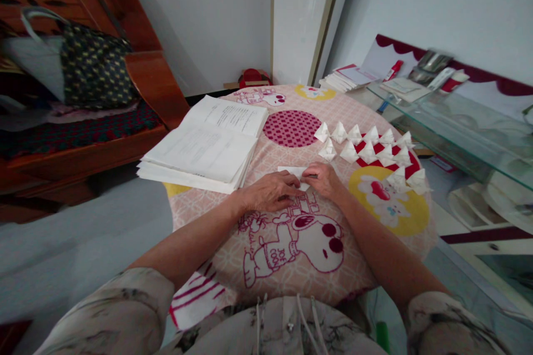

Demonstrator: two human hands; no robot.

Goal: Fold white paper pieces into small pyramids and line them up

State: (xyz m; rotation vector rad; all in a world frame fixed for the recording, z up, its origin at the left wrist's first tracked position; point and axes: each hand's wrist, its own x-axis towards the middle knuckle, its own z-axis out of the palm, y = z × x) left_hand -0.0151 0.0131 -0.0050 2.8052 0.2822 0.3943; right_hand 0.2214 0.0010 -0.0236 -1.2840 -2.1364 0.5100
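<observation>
A small piece of white paper (285,169) lies on the patterned tablecloth, mostly covered by my fingers. My left hand (270,191) rests on the cloth with its fingers curled, the fingertips on the paper's near left part. From the right, my right hand (322,178) pinches the paper, thumb and fingers together. My two hands almost meet over it. Beyond my right hand stand several folded white paper shapes (348,152) with pointed tops, set out in rows. Just past my left hand is a thick stack of printed pages (200,147), lying open like a book.
The round table's cloth (233,258) bears printed cartoon figures. At the right, a glass shelf (453,133) holds papers, a red bottle (392,70) and metal containers. More papers (347,77) sit near the table's far edge. On the left is a wooden bench (154,89) with a patterned bag (95,66).
</observation>
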